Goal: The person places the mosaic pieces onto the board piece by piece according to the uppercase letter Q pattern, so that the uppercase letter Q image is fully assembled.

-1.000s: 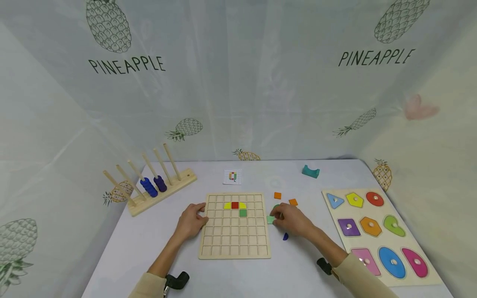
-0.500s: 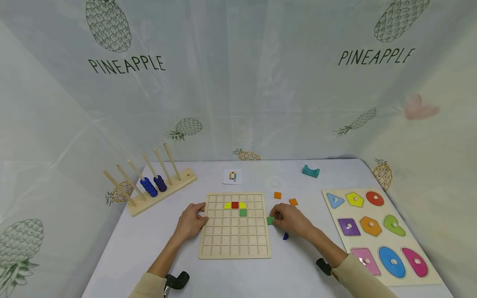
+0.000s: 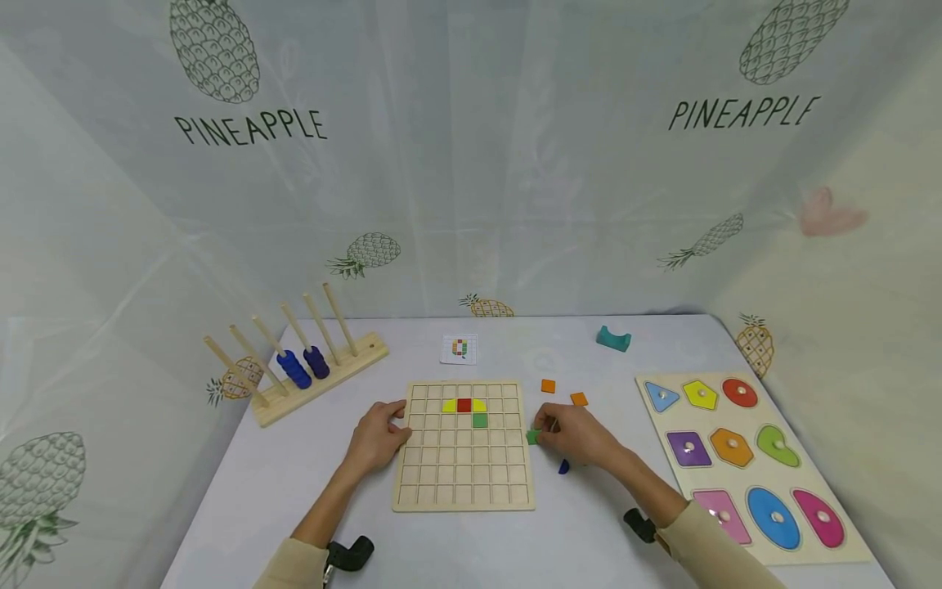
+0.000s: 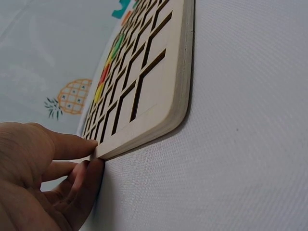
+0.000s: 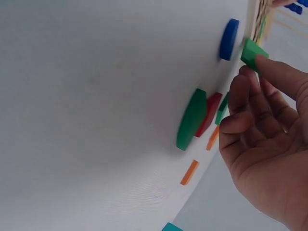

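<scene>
A square wooden grid board (image 3: pixel 465 474) lies in front of me, with two yellow tiles, a red tile (image 3: pixel 464 406) and a green tile (image 3: pixel 480 420) set in its upper cells. My left hand (image 3: pixel 373 442) holds the board's left edge, thumb and fingers at the rim. Just off the right edge, my right hand (image 3: pixel 577 433) pinches another green tile (image 5: pixel 250 52) between thumb and fingertips, tilted. Below that hand on the table are a blue half-round piece (image 5: pixel 229 39), a larger green piece (image 5: pixel 192 120) and a red piece (image 5: pixel 210 115), the latter two hidden in the head view.
Two orange tiles (image 3: pixel 548 386) lie beyond my right hand. A small pattern card (image 3: pixel 459 350) is behind the board. A peg stand (image 3: pixel 320 380) with blue rings stands left, a shape puzzle (image 3: pixel 655 442) lies right. A teal arched piece (image 3: pixel 614 339) sits at the back.
The green tile in my right hand has tilted and turned from pale and shiny to darker green. A green piece behind the fingers has gone out of sight. My left hand stays put.
</scene>
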A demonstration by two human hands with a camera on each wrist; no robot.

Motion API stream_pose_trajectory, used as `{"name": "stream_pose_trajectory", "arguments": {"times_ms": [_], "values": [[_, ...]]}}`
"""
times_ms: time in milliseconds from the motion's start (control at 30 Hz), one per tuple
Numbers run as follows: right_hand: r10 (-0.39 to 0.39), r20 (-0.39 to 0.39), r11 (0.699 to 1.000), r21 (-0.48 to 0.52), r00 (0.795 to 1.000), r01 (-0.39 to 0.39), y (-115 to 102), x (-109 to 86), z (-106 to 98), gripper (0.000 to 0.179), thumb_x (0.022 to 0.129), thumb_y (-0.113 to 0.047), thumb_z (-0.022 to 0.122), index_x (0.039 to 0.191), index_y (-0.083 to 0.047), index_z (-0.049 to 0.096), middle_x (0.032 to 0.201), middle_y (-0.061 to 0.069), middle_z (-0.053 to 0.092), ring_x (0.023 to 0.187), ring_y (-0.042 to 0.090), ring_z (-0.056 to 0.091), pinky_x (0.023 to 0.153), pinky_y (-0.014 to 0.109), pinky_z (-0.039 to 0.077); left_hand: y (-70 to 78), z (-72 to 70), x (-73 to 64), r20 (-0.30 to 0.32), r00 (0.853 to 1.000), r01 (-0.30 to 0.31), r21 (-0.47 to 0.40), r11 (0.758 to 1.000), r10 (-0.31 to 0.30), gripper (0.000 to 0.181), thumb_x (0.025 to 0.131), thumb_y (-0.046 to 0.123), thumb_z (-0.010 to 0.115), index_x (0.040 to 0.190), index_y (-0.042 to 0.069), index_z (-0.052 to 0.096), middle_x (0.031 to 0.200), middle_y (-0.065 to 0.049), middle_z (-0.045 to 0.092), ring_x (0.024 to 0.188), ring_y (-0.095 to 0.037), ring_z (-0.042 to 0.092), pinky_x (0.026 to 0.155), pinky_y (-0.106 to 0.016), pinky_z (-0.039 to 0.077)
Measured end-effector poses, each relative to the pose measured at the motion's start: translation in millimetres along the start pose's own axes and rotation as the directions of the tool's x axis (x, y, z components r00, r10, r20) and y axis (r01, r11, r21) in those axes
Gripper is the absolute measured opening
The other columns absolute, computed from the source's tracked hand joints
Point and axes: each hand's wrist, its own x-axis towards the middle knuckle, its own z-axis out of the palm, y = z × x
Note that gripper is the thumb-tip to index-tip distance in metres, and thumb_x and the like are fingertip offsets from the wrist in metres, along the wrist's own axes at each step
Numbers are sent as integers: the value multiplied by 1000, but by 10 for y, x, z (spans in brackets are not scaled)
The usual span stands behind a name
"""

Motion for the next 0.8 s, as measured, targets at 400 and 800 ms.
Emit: {"name": "stream_pose_trajectory", "arguments": {"times_ms": [400, 800], "values": [[-87, 28, 988, 127, 996, 83, -156, 105, -10, 10, 90, -20, 76, 93, -20, 67, 83, -9, 63, 77, 11, 57, 67, 25, 47, 10, -17, 12, 19, 1000, 5, -11, 1000, -4, 56, 85, 11, 76, 137, -2, 59, 111, -9, 64, 78, -11, 63, 68, -32, 49], [-147, 51, 981, 137, 988, 138, -435, 379, 288, 8, 90, -19, 75, 93, -19, 68, 81, -10, 63, 76, 9, 58, 69, 25, 48, 9, -7, 6, 11, 1000, -5, -15, 1000, 5, 56, 84, 11, 77, 136, -3, 60, 110, -8, 64, 78, -10, 63, 67, -30, 49]]}}
